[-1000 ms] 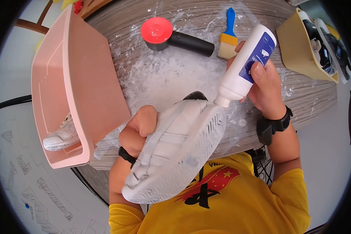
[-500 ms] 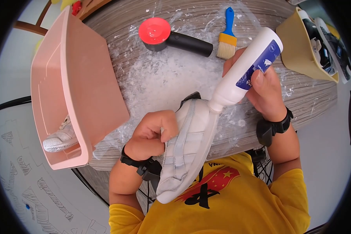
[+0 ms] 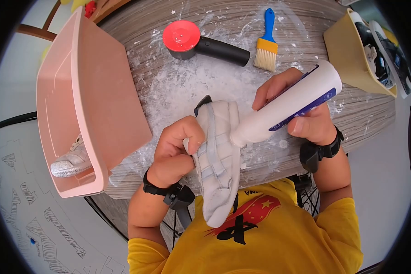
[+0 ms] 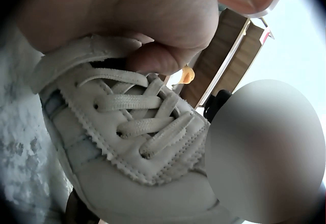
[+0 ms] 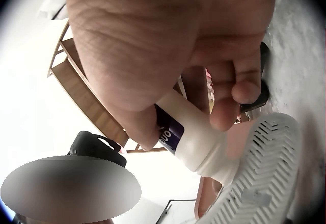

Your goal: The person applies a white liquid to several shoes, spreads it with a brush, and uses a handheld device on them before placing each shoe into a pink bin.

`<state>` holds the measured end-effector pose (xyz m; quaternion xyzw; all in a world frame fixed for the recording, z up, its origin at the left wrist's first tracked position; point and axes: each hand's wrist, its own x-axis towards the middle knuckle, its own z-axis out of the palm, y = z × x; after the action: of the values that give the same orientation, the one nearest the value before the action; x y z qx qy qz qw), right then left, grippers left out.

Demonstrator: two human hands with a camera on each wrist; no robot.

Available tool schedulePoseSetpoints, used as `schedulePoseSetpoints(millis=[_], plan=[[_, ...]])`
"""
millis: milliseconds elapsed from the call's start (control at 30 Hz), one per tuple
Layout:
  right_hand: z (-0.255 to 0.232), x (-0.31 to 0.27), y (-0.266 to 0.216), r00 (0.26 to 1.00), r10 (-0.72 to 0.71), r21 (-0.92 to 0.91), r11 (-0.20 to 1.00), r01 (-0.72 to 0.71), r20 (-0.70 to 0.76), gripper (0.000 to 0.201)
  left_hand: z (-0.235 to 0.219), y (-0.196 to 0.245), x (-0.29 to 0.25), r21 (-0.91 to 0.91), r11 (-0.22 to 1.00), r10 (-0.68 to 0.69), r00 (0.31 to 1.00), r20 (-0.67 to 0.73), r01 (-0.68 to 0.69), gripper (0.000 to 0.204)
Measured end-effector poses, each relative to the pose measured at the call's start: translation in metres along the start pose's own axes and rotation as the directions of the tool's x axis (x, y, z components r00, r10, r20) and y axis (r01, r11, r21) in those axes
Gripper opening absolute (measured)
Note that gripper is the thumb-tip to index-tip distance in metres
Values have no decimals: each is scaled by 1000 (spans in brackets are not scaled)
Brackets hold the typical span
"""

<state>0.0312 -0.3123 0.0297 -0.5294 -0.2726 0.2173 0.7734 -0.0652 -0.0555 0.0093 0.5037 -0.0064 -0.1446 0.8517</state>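
Note:
My left hand (image 3: 177, 148) grips a whitened sneaker (image 3: 217, 157) by its opening, thumb and fingers curled at the collar. White laces (image 4: 137, 104) run across its front in the left wrist view. The shoe hangs over the table's near edge, toe toward the yellow shirt. My right hand (image 3: 301, 107) holds a white bottle (image 3: 301, 102) with a blue label, tilted so that its neck meets the shoe's side near the sole edge. In the right wrist view the bottle's mouth is right at the zigzag-patterned sole (image 5: 265, 168).
A pink bin (image 3: 107, 91) with another sneaker (image 3: 73, 160) inside stands at left. On the white-smeared table (image 3: 297, 155) lie a black tool with a red disc (image 3: 181, 36) and a blue-handled brush (image 3: 266, 45). A beige bin (image 3: 351, 55) holding several items stands at right.
The shoe has turned so its sole faces away from the head view and its upper shows. The bottle has tipped lower, its neck moving along the shoe's edge toward me.

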Motion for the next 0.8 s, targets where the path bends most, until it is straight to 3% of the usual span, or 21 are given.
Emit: schedulePoseSetpoints(millis=[133, 233, 367, 467, 800], plan=[[-6, -1, 9, 992, -48, 102, 994, 36, 114, 47, 3, 5, -2, 115, 992, 47, 998, -31, -43, 21], [-1, -4, 6, 998, -3, 160, 987, -6, 58, 48, 4, 1, -5, 147, 983, 124, 989, -78, -111, 19], [-5, -2, 7, 993, -69, 130, 990, 56, 94, 49, 0, -5, -7, 247, 943, 267, 952, -148, -226, 17], [-3, -1, 4, 991, -82, 60, 995, 76, 103, 52, 2, 0, -5, 473, 834, 371, 924, -97, -285, 15], [2, -1, 4, 997, -82, -16, 996, 82, -12, 54, 4, -3, 1, 411, 857, 406, 898, -169, -310, 20]])
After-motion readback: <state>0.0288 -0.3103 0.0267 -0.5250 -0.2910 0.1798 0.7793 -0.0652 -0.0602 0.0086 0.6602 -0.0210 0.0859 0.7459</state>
